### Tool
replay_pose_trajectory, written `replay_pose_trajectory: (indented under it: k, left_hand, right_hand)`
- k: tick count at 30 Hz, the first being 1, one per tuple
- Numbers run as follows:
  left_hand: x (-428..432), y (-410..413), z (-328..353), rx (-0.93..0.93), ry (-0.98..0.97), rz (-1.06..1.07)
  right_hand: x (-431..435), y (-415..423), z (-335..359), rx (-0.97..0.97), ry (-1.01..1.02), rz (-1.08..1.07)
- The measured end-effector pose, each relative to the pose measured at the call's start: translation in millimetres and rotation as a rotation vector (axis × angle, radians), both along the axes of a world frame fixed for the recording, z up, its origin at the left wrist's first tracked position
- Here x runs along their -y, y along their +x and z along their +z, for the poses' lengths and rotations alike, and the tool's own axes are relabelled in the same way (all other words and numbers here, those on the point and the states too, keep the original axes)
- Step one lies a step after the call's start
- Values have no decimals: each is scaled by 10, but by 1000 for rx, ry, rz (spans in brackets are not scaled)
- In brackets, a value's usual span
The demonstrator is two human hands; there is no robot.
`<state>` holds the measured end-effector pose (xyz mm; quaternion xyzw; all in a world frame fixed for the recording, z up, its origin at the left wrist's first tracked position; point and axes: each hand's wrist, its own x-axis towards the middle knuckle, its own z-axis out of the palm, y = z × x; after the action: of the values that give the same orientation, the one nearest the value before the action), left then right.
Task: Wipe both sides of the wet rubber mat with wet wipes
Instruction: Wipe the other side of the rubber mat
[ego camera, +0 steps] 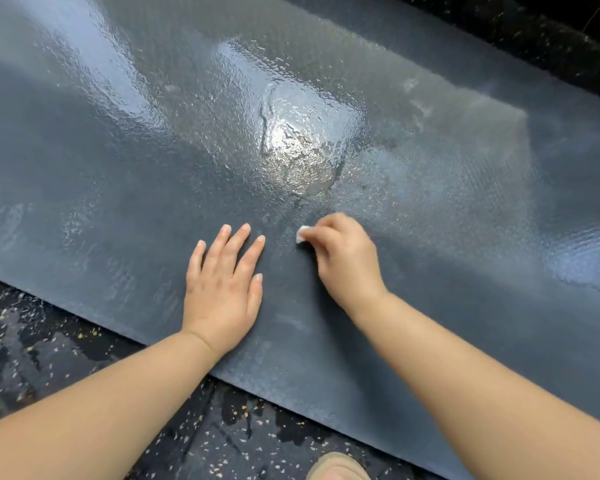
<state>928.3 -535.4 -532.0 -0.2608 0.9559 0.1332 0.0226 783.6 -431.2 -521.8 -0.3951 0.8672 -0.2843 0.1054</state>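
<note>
At six o'clock, right at the bottom edge, a tan rounded shape (336,467) is poking into view, possibly the toe of a shoe, though too little is showing to be sure. Around it, from six to eight o'clock, the dark speckled floor (49,358) is glistening with wet patches. The grey rubber mat (118,202) is lying flat on that floor. Its near edge is running diagonally from nine o'clock down toward five o'clock.

Both bare forearms are reaching in from the bottom corners onto the mat. The left hand (222,289), at about seven o'clock from centre, is resting palm down on the mat with fingers straight and spread, gripping nothing. Just beside it, at its three o'clock and not touching it, the right hand (343,258) is curling its fingers round a small white wet wipe (302,233) and pressing it against the mat. Only a corner of the wipe is showing.

Farther on, at twelve o'clock from the right hand, a shiny puddle (302,150) is sitting on the mat. Wet streaks are shining toward ten and two o'clock.
</note>
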Motion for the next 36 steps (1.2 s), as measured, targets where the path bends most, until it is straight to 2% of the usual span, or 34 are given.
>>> replay_pose_trajectory:
  k: [3, 5, 7, 10, 14, 16, 19, 22, 24, 27, 30, 32, 34, 36]
  left_hand:
    - [11, 4, -22, -5, -8, -7]
    - [14, 5, -22, -6, -7, -7]
    - [20, 5, -19, -6, -11, -5]
    - [23, 12, -23, -7, -11, -7]
    - [18, 7, -25, -27, -13, 2]
    - [17, 9, -45, -38, -22, 0]
    - [22, 25, -75, -75, -34, -3]
    - [25, 38, -100, -133, -17, 29]
    - [20, 49, -104, -166, 6, 57]
    - [31, 21, -71, -192, 10, 58]
    - [102, -139, -26, -206, -6, 24]
    - [174, -341, 6, -201, 4, 3]
    - [241, -577, 29, -186, 22, -6]
    - [288, -806, 39, -184, 38, -4]
  right_hand:
    - [-125, 303, 39, 105, 13, 229]
    - [-107, 126, 83, 130, -2, 251]
    - [15, -260, 119, 51, -50, 108]
    - [261, -1009, 109, -66, 0, -221]
    - [460, -1471, 9, 1, 96, -419]
    - [518, -1256, -31, -23, 143, -350]
    - [438, -457, -33, -42, 65, -55]
    - [243, 146, 3, 42, -26, 108]
    - [210, 121, 34, 142, -42, 119]
    - [297, -417, 98, 112, -145, -98]
    - [363, -1269, 86, -53, -70, -384]
    - [351, -1672, 69, -21, -25, -520]
    - [357, -1704, 12, 4, 31, -535]
    - [353, -1377, -52, -22, 60, -428]
